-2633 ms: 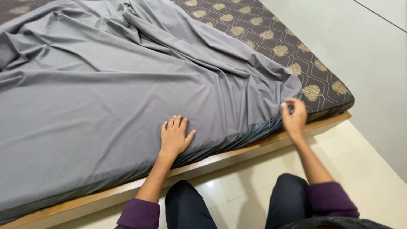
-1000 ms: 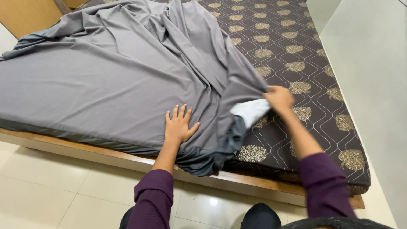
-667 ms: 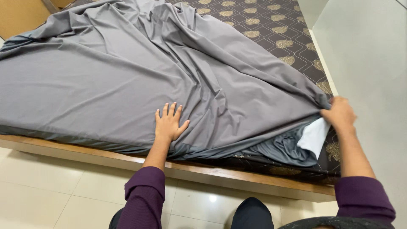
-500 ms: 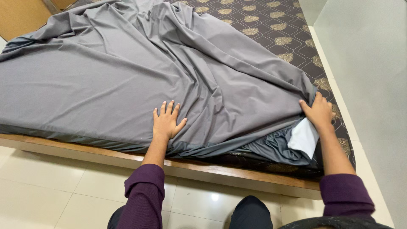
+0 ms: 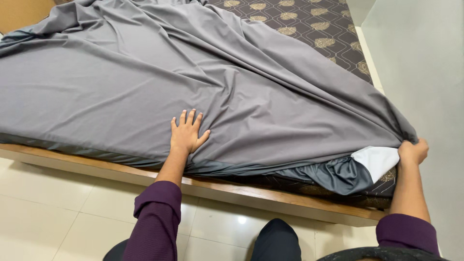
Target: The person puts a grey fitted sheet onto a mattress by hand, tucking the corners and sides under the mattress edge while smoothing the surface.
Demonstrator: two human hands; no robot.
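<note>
Clenched on the corner of the grey sheet (image 5: 203,72), the right hand (image 5: 412,151) pulls the cloth out to the near right corner of the mattress (image 5: 309,21); long creases run from that fist back across the bed, which suggests the fabric is under tension. Flat and spread, the left hand (image 5: 186,134) presses the sheet down near the mattress's front edge, seemingly to keep that side from sliding along with the pull. Most of the mattress lies under the sheet; only its far right part shows, dark brown with gold leaf shapes. Below the mattress's front edge runs the wooden frame (image 5: 270,195). Just left of the right hand, the sheet's gathered hem bunches, and a white label (image 5: 378,161) hangs turned outward.
</note>
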